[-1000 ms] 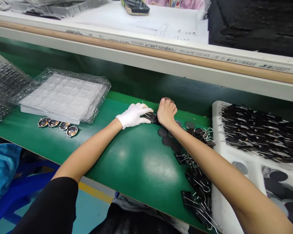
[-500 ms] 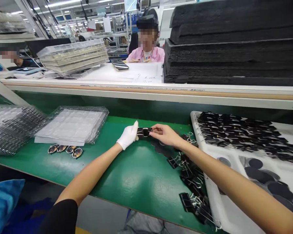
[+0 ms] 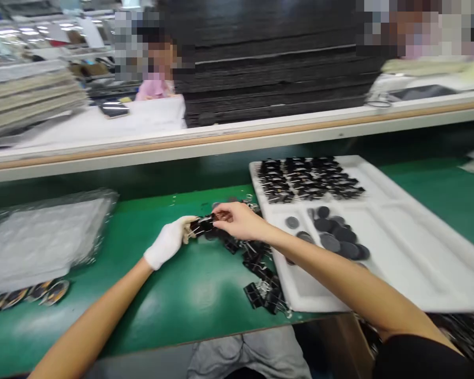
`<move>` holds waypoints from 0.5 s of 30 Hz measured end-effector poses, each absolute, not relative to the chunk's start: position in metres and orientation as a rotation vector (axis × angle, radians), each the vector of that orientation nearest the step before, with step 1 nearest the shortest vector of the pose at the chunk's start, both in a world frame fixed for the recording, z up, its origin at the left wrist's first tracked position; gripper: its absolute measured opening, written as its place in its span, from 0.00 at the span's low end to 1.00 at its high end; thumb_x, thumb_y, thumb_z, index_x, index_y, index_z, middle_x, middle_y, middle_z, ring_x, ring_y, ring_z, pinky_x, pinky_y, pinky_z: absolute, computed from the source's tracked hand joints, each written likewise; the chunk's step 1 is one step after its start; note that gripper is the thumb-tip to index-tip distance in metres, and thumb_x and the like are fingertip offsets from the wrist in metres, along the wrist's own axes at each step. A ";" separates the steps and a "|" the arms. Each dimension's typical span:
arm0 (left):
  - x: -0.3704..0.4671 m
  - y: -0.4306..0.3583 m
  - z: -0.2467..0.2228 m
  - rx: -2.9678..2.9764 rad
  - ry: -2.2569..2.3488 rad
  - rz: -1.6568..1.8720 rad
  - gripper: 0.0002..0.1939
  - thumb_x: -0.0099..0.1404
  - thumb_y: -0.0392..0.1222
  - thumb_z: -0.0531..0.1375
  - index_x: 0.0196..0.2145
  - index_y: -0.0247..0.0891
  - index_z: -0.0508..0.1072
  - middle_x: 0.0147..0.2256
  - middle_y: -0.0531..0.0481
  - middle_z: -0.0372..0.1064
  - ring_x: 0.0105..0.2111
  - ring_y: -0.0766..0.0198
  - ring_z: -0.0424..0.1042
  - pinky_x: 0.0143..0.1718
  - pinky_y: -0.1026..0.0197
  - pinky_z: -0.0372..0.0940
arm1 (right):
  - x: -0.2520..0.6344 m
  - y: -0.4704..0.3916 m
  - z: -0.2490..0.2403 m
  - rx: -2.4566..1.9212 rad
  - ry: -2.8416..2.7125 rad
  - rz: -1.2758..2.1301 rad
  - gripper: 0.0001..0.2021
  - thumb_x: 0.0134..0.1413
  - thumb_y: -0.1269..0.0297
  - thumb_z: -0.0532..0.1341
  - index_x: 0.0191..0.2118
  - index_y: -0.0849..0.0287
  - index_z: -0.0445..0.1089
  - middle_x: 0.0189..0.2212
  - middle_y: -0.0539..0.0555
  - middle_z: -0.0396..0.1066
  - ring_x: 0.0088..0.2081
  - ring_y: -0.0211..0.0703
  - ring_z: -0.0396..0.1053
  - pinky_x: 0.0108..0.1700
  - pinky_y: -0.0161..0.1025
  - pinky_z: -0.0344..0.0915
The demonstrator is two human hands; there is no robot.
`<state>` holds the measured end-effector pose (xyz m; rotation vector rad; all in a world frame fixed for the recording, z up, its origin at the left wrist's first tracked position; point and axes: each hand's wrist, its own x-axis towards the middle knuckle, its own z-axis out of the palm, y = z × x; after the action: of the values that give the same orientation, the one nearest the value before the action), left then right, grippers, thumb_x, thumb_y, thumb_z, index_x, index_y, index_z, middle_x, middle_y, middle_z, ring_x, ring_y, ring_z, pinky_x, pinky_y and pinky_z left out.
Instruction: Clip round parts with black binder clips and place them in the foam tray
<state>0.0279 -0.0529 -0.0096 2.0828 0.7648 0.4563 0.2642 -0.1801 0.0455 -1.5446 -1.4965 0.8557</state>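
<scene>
My left hand (image 3: 168, 243), in a white glove, is closed on the left side of black binder clips (image 3: 203, 225) held above the green bench. From the other side, my bare right hand (image 3: 240, 221) pinches the same clips between thumb and fingers. How many clips are in my hands, and anything clamped in them, I cannot make out. Just beyond and below my right hand lies a loose row of black binder clips (image 3: 256, 292) with silver wire handles. It runs along the left edge of a white tray (image 3: 418, 268).
Rows of black clips (image 3: 310, 179) fill the tray's back; dark round discs (image 3: 339, 237) lie nearer. Clear plastic trays (image 3: 43, 231) and several round pieces (image 3: 55, 291) are at left on the green bench (image 3: 161, 316). A shelf (image 3: 221, 138) crosses behind, with black foam sheets (image 3: 276, 68). People sit beyond.
My view has swung to the right, showing more of the white tray. Both hands still hold the clips together, which now tilt up toward the right.
</scene>
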 end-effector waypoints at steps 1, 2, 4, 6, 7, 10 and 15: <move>0.025 -0.050 -0.012 2.103 0.714 0.449 0.34 0.76 0.65 0.40 0.55 0.39 0.73 0.33 0.47 0.78 0.29 0.59 0.73 0.37 0.56 0.69 | 0.278 -0.192 0.059 -1.536 -1.525 0.809 0.10 0.56 0.67 0.66 0.44 0.59 0.78 0.38 0.55 0.80 0.41 0.47 0.78 0.48 0.45 0.74; 0.023 -0.046 -0.013 2.127 0.673 0.434 0.34 0.76 0.65 0.41 0.59 0.39 0.71 0.36 0.46 0.79 0.31 0.58 0.74 0.40 0.55 0.70 | 0.296 -0.207 0.073 -1.523 -1.551 0.753 0.11 0.57 0.66 0.66 0.46 0.59 0.78 0.40 0.55 0.80 0.42 0.47 0.78 0.48 0.45 0.74; 0.021 -0.039 -0.012 2.161 0.694 0.414 0.33 0.76 0.65 0.41 0.61 0.41 0.70 0.40 0.44 0.79 0.35 0.56 0.75 0.42 0.54 0.70 | 0.344 -0.243 0.098 -1.520 -1.606 0.587 0.13 0.59 0.63 0.66 0.49 0.56 0.79 0.46 0.56 0.78 0.47 0.47 0.76 0.51 0.46 0.73; 0.022 -0.035 -0.008 2.191 0.768 0.385 0.33 0.75 0.65 0.42 0.59 0.41 0.71 0.40 0.44 0.78 0.38 0.55 0.76 0.43 0.54 0.71 | 0.404 -0.286 0.110 -1.606 -1.597 0.374 0.13 0.60 0.59 0.66 0.50 0.52 0.79 0.49 0.57 0.76 0.49 0.50 0.74 0.52 0.48 0.73; 0.023 -0.035 -0.005 2.215 0.804 0.364 0.33 0.75 0.65 0.43 0.58 0.41 0.72 0.38 0.45 0.78 0.38 0.55 0.76 0.43 0.55 0.71 | 0.436 -0.307 0.109 -1.666 -1.547 0.290 0.14 0.58 0.56 0.68 0.49 0.50 0.80 0.49 0.57 0.75 0.49 0.50 0.74 0.52 0.48 0.73; 0.027 -0.036 -0.001 2.292 0.884 0.310 0.33 0.74 0.67 0.44 0.57 0.42 0.74 0.36 0.48 0.78 0.38 0.57 0.77 0.42 0.57 0.71 | 0.529 -0.359 0.078 -1.708 -1.236 0.127 0.17 0.53 0.48 0.72 0.46 0.48 0.81 0.51 0.57 0.73 0.52 0.53 0.72 0.50 0.47 0.74; 0.028 -0.036 -0.002 2.298 0.992 0.284 0.31 0.73 0.68 0.46 0.56 0.49 0.76 0.38 0.52 0.78 0.38 0.58 0.77 0.42 0.58 0.72 | 0.634 -0.384 0.013 -1.679 -0.671 -0.120 0.27 0.43 0.40 0.73 0.46 0.52 0.78 0.41 0.55 0.76 0.42 0.49 0.74 0.46 0.51 0.75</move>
<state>0.0278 -0.0359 -0.0024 2.2984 0.9916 0.2838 0.6336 -0.3840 0.0132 -1.6787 -0.6705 -0.1201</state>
